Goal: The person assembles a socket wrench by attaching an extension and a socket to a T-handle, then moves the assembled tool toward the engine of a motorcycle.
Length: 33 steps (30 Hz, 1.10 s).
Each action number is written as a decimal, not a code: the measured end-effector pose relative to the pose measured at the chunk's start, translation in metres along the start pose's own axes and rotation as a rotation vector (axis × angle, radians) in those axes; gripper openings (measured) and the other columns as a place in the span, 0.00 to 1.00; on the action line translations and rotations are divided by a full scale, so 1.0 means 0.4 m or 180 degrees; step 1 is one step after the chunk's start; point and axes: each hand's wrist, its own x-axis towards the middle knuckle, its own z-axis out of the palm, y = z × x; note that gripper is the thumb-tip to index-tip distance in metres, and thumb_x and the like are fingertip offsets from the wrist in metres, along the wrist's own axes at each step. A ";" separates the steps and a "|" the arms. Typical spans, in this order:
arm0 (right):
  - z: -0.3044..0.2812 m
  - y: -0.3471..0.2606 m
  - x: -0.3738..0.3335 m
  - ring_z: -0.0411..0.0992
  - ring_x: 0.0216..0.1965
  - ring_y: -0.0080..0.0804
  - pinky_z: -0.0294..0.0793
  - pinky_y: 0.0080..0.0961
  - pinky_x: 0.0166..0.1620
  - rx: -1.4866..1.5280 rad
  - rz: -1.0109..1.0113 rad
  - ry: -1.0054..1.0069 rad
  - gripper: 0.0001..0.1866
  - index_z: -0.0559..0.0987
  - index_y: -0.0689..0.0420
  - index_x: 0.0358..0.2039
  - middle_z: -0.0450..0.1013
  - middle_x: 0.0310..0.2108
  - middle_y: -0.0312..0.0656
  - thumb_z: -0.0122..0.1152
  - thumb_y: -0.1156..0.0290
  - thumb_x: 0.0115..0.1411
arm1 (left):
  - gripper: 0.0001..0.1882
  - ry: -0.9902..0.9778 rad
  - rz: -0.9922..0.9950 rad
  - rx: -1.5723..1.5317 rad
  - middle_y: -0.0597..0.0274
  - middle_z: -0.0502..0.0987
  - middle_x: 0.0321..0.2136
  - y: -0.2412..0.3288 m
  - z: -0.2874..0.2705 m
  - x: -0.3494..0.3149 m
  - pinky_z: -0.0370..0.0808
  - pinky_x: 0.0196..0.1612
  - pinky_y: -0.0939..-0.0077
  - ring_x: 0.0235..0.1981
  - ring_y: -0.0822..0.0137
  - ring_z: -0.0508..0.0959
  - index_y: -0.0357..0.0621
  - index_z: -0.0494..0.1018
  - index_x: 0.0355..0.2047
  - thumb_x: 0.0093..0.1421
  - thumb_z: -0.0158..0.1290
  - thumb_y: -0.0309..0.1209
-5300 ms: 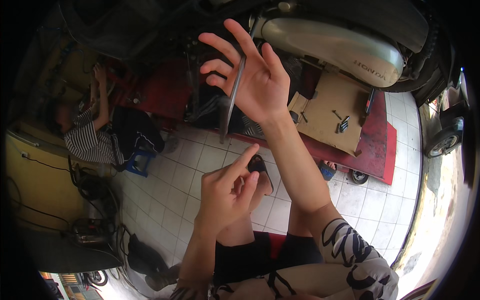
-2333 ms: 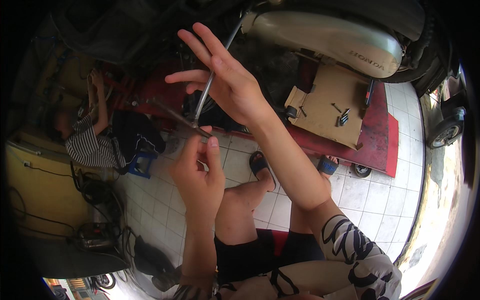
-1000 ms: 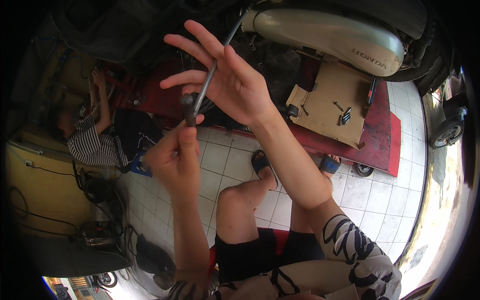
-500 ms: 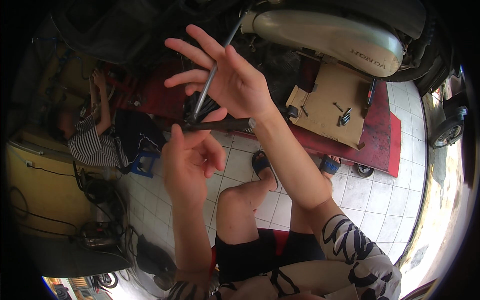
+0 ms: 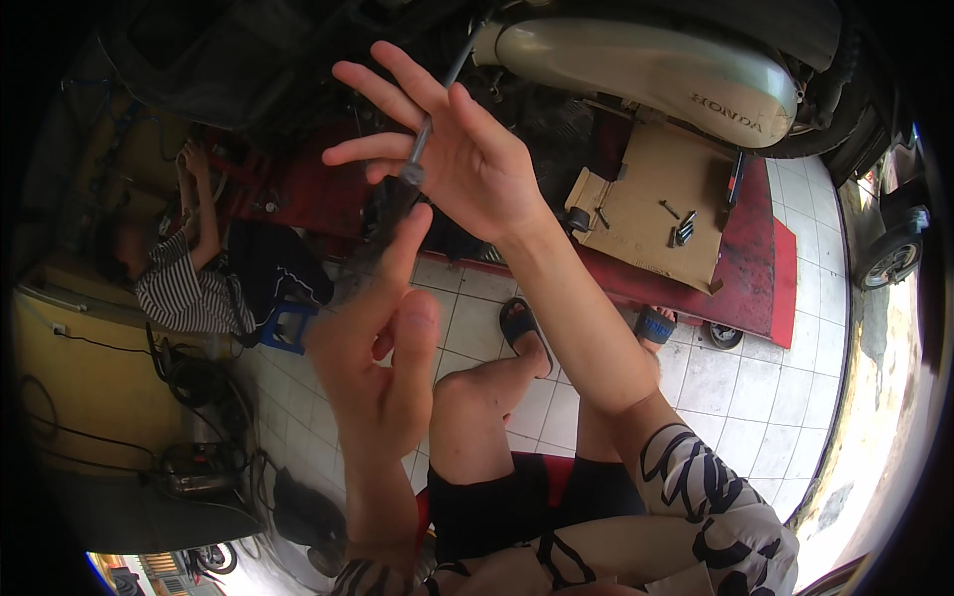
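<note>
A T-handle wrench (image 5: 437,114) runs up toward the motorcycle's engine at the top. Its silver shaft crosses in front of my right hand (image 5: 482,164), whose fingers are spread around it without gripping. The wrench's dark crossbar is smeared by motion, close to my left index fingertip. My left hand (image 5: 373,348) is below, index finger stretched toward the crossbar, thumb apart, other fingers partly curled, holding nothing. I cannot tell whether that fingertip touches the bar. The far end of the shaft is lost in the dark beside the motorcycle's silver cover (image 5: 636,74).
Several bolts (image 5: 684,230) lie on a cardboard sheet (image 5: 646,189) over a red platform (image 5: 750,288). Another person in a striped shirt (image 5: 194,288) works at the left, beside a blue stool (image 5: 286,328). Cables and a compressor-like machine (image 5: 199,467) stand lower left.
The wrench's crossbar has turned from lying sideways across my hands to a blurred, foreshortened position. My left hand has rolled over, its index finger now pointing upward. My right hand stays nearly still.
</note>
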 end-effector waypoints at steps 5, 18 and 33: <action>0.009 0.004 0.002 0.70 0.59 0.58 0.72 0.33 0.53 0.0055 0.0024 0.0016 0.38 0.47 0.50 0.74 0.44 0.74 0.50 0.36 0.44 0.72 | 0.29 0.0413 -0.0065 0.0152 0.73 0.66 0.16 -0.005 -0.016 0.009 0.49 0.19 0.86 0.16 0.85 0.58 0.35 0.66 0.64 0.69 0.44 0.42; -0.007 -0.007 0.002 0.70 0.59 0.58 0.73 0.33 0.53 -0.0010 -0.0094 -0.0004 0.36 0.46 0.46 0.75 0.43 0.74 0.50 0.36 0.45 0.73 | 0.24 -0.0426 -0.0454 0.0104 0.66 0.68 0.15 -0.077 0.023 -0.082 0.59 0.20 0.81 0.16 0.79 0.64 0.33 0.71 0.59 0.65 0.55 0.31; -0.010 -0.010 -0.001 0.70 0.58 0.59 0.74 0.35 0.52 0.0097 -0.0113 -0.0002 0.35 0.44 0.41 0.75 0.44 0.74 0.53 0.37 0.45 0.72 | 0.27 0.0111 0.0324 0.0212 0.73 0.69 0.13 0.000 -0.013 0.014 0.54 0.19 0.84 0.15 0.83 0.63 0.37 0.71 0.61 0.61 0.55 0.30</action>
